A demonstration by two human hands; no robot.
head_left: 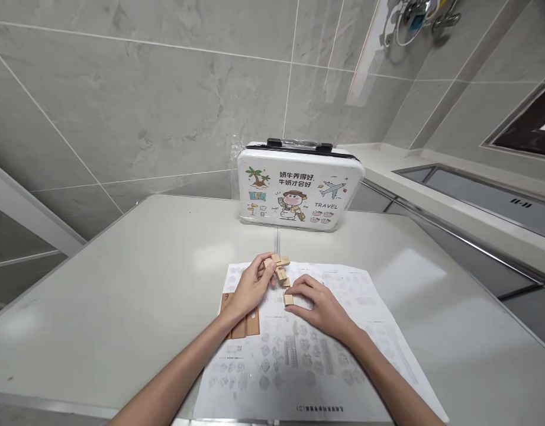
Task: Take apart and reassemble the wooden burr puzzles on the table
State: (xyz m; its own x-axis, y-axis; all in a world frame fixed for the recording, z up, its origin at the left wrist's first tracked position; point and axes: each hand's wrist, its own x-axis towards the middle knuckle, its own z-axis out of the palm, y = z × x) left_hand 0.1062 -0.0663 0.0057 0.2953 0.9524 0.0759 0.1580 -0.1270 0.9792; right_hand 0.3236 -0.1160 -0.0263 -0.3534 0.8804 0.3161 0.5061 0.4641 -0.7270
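My left hand (253, 287) is closed around a cluster of small pale wooden puzzle blocks (281, 274), with the thumb on top. Several blocks stick out past the fingers toward the right. At the near end of these blocks, my right hand (319, 305) pinches one wooden block (289, 300) between thumb and fingertips. Whether that block is joined to the others I cannot tell. Both hands are over a large printed sheet (294, 370) with small line drawings, its text upside down to me. A brown wooden case or set of boards (238, 329) lies partly under my left wrist.
A white carry case (301, 189) with cartoon prints and a black handle stands upright behind the sheet, partly wrapped in clear plastic. The pale table (134, 307) has a seam down its middle. To the right runs a counter (454, 207); a tiled wall (165, 100) rises behind.
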